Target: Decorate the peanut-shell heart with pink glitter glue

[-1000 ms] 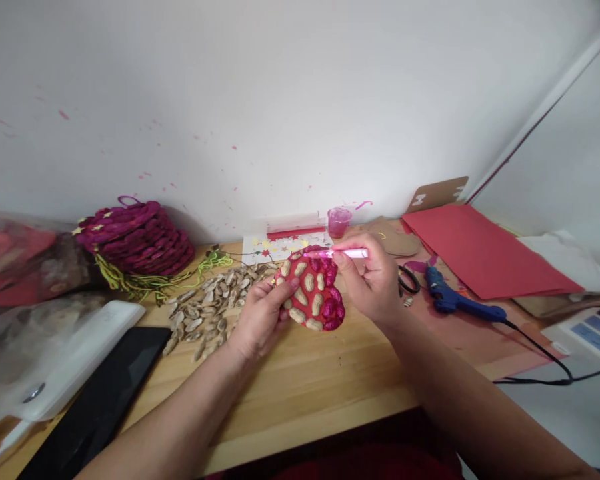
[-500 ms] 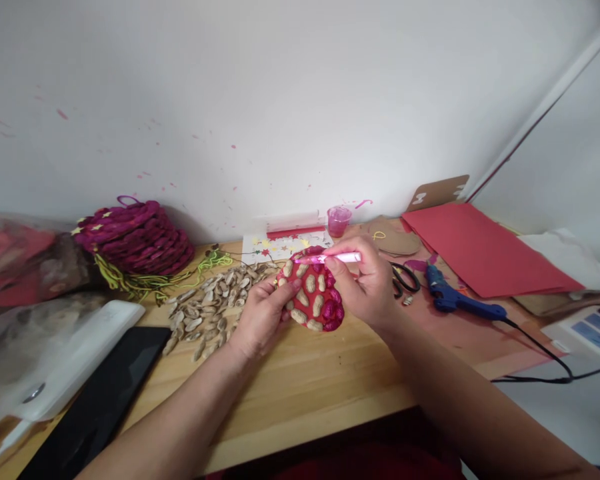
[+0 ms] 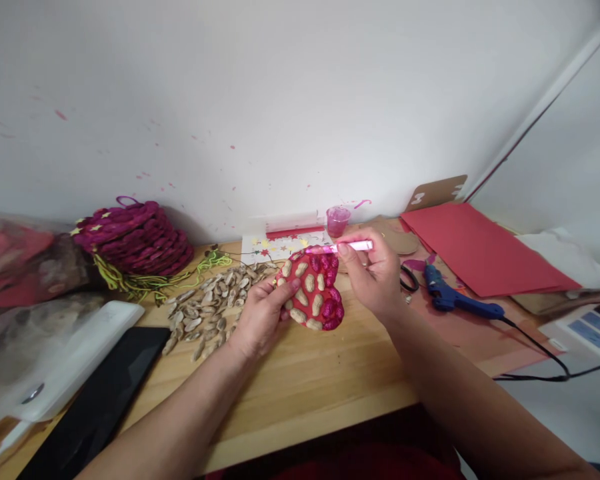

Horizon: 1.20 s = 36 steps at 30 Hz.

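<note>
My left hand (image 3: 267, 310) grips the left edge of a red rounded piece (image 3: 303, 298) covered with peanut shells, its thumb lying on the front face. Shells along the piece's right and upper edge are painted shiny magenta; those in the middle and at left are bare tan. Between the fingers and thumb of my right hand (image 3: 373, 273) is a paintbrush (image 3: 353, 247) with a white handle and a magenta-stained tip. That tip is at the upper edge of the piece, among the shells there; whether it touches one I cannot make out.
Loose peanut shells (image 3: 207, 310) lie heaped left of the piece. Behind it stands a plastic cup (image 3: 337, 221) stained magenta. To the right are black-handled scissors (image 3: 409, 279), a blue glue gun (image 3: 463, 300) with a cord, and red sheets (image 3: 480, 250). A magenta stack (image 3: 135, 237) and a black tablet-like slab (image 3: 100, 400) are at left.
My right hand and the brush have moved a little right and up, drawing the tip from the piece's upper middle toward its upper right edge. The left hand's hold is the same.
</note>
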Available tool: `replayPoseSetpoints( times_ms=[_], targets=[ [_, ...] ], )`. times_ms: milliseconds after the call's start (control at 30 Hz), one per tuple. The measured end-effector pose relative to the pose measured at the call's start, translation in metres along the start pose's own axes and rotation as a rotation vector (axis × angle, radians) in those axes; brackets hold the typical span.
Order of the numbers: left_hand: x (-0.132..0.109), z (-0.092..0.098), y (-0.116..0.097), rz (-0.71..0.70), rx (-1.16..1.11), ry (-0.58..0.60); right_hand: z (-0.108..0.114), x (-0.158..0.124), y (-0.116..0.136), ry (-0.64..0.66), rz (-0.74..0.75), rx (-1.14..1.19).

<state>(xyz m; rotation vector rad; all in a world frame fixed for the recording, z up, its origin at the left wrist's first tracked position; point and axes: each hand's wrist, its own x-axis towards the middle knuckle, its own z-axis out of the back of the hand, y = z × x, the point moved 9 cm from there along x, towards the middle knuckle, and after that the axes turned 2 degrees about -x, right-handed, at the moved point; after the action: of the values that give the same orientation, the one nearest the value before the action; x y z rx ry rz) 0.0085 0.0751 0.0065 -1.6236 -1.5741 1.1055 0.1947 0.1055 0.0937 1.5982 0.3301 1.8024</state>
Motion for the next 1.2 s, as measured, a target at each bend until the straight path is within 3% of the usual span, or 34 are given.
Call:
replayPoseSetpoints(
  times_ms=[133,300,500,600,767,1200],
  targets=[
    [0.000,-0.001,0.000,-0.012,0.009,0.015,-0.007,-0.002,0.005,0.081,0.050,0.023],
    [0.002,0.003,0.004,-0.020,0.030,0.021,-0.002,-0.002,0.007,0.019,0.046,-0.007],
    [0.004,0.006,0.008,-0.037,0.042,0.040,-0.007,-0.003,0.028,0.081,0.199,-0.034],
    [0.005,0.007,0.009,-0.038,0.039,0.037,-0.003,-0.002,0.022,0.034,0.145,-0.034],
    [0.005,0.008,0.010,-0.029,0.044,0.034,-0.009,-0.003,0.022,0.093,0.170,0.001],
    [0.005,0.007,0.011,-0.014,0.018,0.037,-0.004,0.000,0.014,0.060,0.110,0.015]
  ],
)
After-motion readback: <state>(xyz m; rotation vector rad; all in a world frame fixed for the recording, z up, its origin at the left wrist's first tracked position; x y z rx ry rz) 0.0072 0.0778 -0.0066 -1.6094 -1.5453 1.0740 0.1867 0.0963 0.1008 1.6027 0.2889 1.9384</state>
